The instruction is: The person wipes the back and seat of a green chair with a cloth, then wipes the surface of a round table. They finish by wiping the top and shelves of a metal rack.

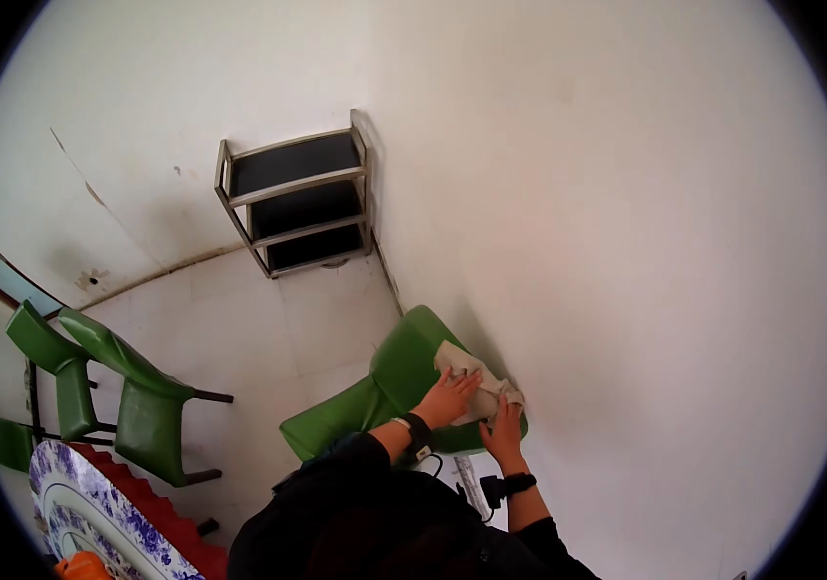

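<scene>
A beige cloth (455,360) lies on the upholstery of a green chair (412,353) beside the wall, crumpled toward its right end. My left hand (445,399) rests flat on the cloth with its fingers stretched out. At the cloth's bunched right end, my right hand (502,435) has its fingers over the folds and appears to grip them; its thumb points to the left. Dark bands circle both wrists, and a small black device sits on the right one. Part of the chair is hidden by my hands and sleeves.
A metal shelf rack (302,186) with black shelves stands in the corner. More green chairs (149,425) are at the left. At the lower left is a table with a blue-and-white patterned top (109,498) and red skirt (157,507). The white wall (646,290) rises close on the right.
</scene>
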Tool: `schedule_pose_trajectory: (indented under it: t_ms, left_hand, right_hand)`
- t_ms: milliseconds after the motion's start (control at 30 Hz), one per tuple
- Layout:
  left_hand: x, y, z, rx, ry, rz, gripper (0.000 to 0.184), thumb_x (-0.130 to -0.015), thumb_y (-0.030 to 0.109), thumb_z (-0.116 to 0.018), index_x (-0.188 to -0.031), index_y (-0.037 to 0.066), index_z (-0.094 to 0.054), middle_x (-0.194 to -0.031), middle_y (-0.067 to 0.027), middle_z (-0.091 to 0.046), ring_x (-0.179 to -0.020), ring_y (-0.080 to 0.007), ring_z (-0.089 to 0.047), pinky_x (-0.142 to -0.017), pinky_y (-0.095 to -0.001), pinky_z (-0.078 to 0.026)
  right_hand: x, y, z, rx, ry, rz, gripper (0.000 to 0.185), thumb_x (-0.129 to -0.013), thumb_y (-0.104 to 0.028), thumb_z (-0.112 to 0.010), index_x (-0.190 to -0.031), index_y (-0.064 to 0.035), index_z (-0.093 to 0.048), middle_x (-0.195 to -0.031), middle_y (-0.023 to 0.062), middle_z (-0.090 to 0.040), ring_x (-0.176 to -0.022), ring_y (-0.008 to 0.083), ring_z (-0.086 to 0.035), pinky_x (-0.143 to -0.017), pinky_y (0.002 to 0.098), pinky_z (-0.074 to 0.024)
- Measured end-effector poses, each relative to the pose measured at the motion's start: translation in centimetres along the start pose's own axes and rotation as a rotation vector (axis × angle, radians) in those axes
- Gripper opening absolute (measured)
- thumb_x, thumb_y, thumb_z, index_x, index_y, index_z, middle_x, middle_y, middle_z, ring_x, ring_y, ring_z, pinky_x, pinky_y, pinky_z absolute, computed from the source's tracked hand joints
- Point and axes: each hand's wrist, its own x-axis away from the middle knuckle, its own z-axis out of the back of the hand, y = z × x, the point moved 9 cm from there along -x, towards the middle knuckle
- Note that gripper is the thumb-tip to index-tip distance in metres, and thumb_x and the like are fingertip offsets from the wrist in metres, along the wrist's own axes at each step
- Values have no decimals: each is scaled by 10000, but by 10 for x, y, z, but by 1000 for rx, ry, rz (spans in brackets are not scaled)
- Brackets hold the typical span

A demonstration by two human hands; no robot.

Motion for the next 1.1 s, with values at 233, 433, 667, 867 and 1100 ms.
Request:
schedule_pose_trajectory:
  t_ms: [233,433,667,867,1100]
  left_hand:
    - [-24,-111,27,-96,46,189,568,-783,298,-451,-1245,18,-274,-1269,-90,-333,-1142,-207,-344,-985,-446,-156]
    - [-42,-197,17,-42,-47,439,491,-815,333,-402,-1179,6,-360,-1212,-151,-378,-1155,-300,-309,-984,-446,-146]
    - [-43,-168,28,-336,-156,428,475,-807,328,-404,-1176,28,-381,-1209,-189,-372,-1173,-340,-274,-961,-470,-176]
    - [-29,-88,17,-252,-105,233,634,-683,265,-561,-1208,-2,-326,-1281,-232,-250,-1203,-384,-192,-968,-459,-191]
    - [-11,28,-45,-43,-287,-14,733,-587,216,-597,-1216,-19,-304,-1306,-248,-176,-1221,-395,-139,-980,-477,-147]
  right_hand:
    - [-114,-48,-47,94,-112,56,811,-632,-212,-665,-1234,50,-189,-1099,241,-373,-1062,404,-335,-934,433,-262]
    - [-147,-64,-64,76,-104,156,822,-640,-258,-672,-1238,33,-188,-1086,214,-393,-1059,362,-356,-949,420,-249]
    - [-140,-66,-61,10,-95,180,748,-652,-227,-664,-1222,2,-237,-1080,192,-406,-1036,338,-377,-921,419,-277]
    - [-103,-40,-42,-184,-53,76,549,-655,-172,-635,-1138,-100,-383,-1063,150,-432,-979,327,-432,-786,393,-395]
    - [17,19,-6,36,231,122,573,-595,-182,-656,-1122,-141,-434,-1184,141,-383,-1044,310,-401,-897,465,-295]
